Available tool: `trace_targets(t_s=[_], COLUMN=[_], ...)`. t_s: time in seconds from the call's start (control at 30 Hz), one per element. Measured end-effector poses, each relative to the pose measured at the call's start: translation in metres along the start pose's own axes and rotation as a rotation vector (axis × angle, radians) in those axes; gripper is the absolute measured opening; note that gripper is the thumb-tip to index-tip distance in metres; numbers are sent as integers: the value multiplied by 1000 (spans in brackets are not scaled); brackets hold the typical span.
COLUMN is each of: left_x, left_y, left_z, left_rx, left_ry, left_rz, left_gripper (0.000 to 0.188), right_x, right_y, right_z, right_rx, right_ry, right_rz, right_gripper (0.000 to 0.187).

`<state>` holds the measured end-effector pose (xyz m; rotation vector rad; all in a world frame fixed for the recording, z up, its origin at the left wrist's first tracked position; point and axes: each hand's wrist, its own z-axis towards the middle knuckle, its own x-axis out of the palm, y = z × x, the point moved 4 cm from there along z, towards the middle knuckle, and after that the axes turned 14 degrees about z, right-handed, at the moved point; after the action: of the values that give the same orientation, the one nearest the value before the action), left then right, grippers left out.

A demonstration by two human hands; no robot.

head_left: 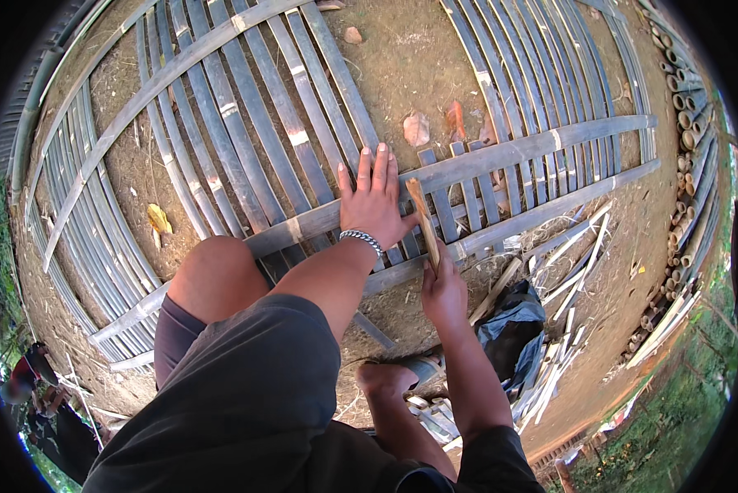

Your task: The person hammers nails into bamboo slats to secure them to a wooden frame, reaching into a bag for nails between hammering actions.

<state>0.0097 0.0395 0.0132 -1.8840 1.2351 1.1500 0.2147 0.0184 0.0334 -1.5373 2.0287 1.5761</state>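
Observation:
My left hand (371,200), with a chain bracelet at the wrist, lies flat with fingers stretched over a long bamboo cross strip (500,156). Beneath it, dark bamboo slats (258,123) run away from me in a woven lattice on the ground. In my right hand (445,289) is a short, pale brown wooden stick (422,215), its upper end tilted away from me. The stick passes over the cross strip just right of my left hand; whether it touches is unclear. A second cross strip (550,200) runs nearer to me.
At the right, a dark plastic bag (513,333) lies among split bamboo pieces (558,361). Bamboo poles (689,189) are stacked along the far right. My left knee (217,271) is at the lattice's near edge. Another person (48,411) is at the lower left.

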Motion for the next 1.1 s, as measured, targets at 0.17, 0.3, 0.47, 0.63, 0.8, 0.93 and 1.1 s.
trace_targets(t_s=[0.17,0.3,0.47,0.63,0.8,0.93,1.1], left_x=[-1,1,1,-4,1,0,3], left_y=[-4,-1,-1,-3,-3,-1,-2], left_z=[0,0,1,2,-1,-1,1], left_rx=[7,4,18,28,27,25,20], left_ry=[0,-10,-21,28,25,4,-9], left_rz=[-19,-13,34,-9,19,-17,-1], left_gripper=[114,114,116,115,114,115,117], right_x=[-11,0,2,-9,-9,-18,-1], right_y=[9,4,10,6,1,14,0], right_z=[-12,-7,5,-7,11,-2,1], right_rx=[-378,-110,-121,-274,151,-172,-2], right_ry=[-248,-105,-115,-158,31,-184,-116], right_rz=[204,96,109,186,9,220,75], right_gripper=[53,54,49,48,46,47,41])
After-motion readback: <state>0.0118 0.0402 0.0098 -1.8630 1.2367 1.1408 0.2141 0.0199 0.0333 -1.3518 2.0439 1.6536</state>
